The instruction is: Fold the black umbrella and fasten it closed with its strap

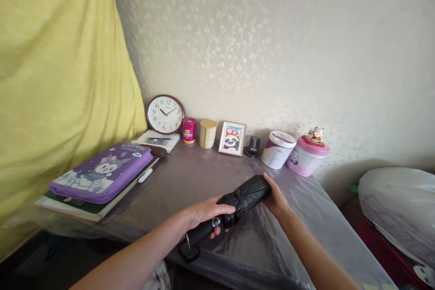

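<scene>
Hands, head view: the folded umbrella (253, 193) is gripped near its handle (200, 234) by the left hand (204, 213), its far end held by the right hand (276, 197). Between them, over the table (176, 190), both ends should be kept supported.

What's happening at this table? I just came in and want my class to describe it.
A person is holding a folded black umbrella over the table. The left hand grips it near the handle, and the right hand touches its other end, with some fingers hidden. Behind, things line the wall, from a round clock to a pink-lidded tub. A purple case lies on the left.
</scene>
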{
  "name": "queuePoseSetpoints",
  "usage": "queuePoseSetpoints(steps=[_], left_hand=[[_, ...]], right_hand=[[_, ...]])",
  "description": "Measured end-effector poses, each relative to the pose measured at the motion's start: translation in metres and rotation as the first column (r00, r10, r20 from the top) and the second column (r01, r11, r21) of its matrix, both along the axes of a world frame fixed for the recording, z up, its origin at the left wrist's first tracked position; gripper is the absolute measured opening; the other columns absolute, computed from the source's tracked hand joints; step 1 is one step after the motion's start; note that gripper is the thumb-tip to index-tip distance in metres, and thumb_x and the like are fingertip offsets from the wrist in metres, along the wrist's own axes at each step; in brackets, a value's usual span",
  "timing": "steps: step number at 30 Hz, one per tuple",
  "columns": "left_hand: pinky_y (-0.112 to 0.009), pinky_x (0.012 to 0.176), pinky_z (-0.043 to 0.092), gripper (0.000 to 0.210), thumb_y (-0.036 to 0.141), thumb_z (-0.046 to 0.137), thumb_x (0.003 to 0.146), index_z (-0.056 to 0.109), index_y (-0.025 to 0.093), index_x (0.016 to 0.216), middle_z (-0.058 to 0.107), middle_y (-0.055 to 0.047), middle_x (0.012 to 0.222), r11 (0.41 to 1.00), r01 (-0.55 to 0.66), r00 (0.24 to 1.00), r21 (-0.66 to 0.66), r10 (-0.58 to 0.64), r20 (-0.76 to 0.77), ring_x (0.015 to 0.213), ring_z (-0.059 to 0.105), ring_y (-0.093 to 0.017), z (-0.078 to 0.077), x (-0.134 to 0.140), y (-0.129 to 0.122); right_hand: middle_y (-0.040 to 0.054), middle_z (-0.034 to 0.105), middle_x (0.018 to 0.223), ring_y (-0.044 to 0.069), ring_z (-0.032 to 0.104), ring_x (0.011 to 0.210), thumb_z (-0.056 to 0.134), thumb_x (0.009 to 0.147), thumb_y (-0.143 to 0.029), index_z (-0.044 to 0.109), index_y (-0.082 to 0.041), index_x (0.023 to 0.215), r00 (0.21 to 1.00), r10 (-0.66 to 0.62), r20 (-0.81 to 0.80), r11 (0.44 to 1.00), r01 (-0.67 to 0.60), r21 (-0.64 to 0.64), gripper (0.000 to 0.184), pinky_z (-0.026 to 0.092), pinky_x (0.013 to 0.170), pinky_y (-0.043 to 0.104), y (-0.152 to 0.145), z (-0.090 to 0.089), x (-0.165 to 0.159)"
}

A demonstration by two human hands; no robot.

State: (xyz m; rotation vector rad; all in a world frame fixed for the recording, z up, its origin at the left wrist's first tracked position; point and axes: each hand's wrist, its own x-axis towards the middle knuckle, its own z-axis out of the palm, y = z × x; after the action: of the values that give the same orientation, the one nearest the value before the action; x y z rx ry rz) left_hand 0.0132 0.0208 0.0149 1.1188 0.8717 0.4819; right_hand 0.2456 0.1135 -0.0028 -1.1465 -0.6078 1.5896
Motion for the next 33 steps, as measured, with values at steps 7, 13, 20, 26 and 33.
queuePoseSetpoints(steps=[7,13,20,26,33], left_hand=[[-0.019,0.036,0.042,0.076,0.066,0.050,0.072,0.026,0.028,0.133,0.061,-0.003,0.076,0.998,-0.022,0.975,0.056,0.033,-0.219,0.040,0.053,-0.010,-0.011,-0.004,0.000],[-0.019,0.035,0.039,0.090,0.058,0.058,0.070,0.011,0.029,0.142,0.063,-0.001,0.075,0.933,0.024,0.896,0.358,0.139,-0.422,0.039,0.050,-0.010,-0.017,-0.003,-0.006],[-0.020,0.037,0.039,0.070,0.052,0.054,0.074,0.031,0.029,0.136,0.065,0.001,0.071,0.885,-0.011,0.864,0.465,0.243,-0.442,0.034,0.048,-0.010,-0.019,-0.003,-0.006],[-0.031,0.082,0.044,0.069,0.044,0.065,0.066,0.044,0.027,0.129,0.065,-0.007,0.109,0.830,-0.073,0.832,0.553,0.356,-0.425,0.096,0.061,-0.025,-0.025,-0.004,-0.004],[-0.035,0.090,0.040,0.071,0.043,0.066,0.065,0.043,0.028,0.130,0.062,-0.007,0.116,0.833,-0.057,0.835,0.550,0.342,-0.431,0.106,0.056,-0.027,-0.029,-0.003,-0.003]], right_hand=[[0.0028,0.069,0.070,0.019,0.064,0.064,0.075,0.059,-0.031,0.064,-0.018,0.073,0.992,-0.105,0.070,0.993,0.108,-0.042,0.023,0.054,0.060,0.030,0.004,-0.022,0.007],[0.0011,0.066,0.064,0.017,0.061,0.057,0.075,0.057,-0.039,0.064,-0.019,0.070,0.980,-0.082,0.180,0.996,0.088,-0.023,0.026,0.052,0.054,0.029,0.007,-0.032,0.011],[0.0038,0.066,0.079,0.023,0.060,0.087,0.068,0.062,-0.042,0.065,-0.019,0.078,0.838,-0.162,0.521,0.978,0.065,0.200,0.028,0.048,0.079,0.035,0.002,-0.028,0.007],[0.0054,0.064,0.098,0.024,0.053,0.102,0.065,0.065,-0.034,0.065,-0.023,0.087,0.580,-0.371,0.725,0.795,-0.204,0.571,0.024,0.034,0.097,0.040,-0.008,-0.011,-0.005],[0.0020,0.068,0.085,0.017,0.060,0.074,0.053,0.077,-0.030,0.068,-0.026,0.091,0.531,-0.122,0.839,0.645,-0.600,0.473,0.021,0.047,0.070,0.031,-0.030,-0.003,-0.032]])
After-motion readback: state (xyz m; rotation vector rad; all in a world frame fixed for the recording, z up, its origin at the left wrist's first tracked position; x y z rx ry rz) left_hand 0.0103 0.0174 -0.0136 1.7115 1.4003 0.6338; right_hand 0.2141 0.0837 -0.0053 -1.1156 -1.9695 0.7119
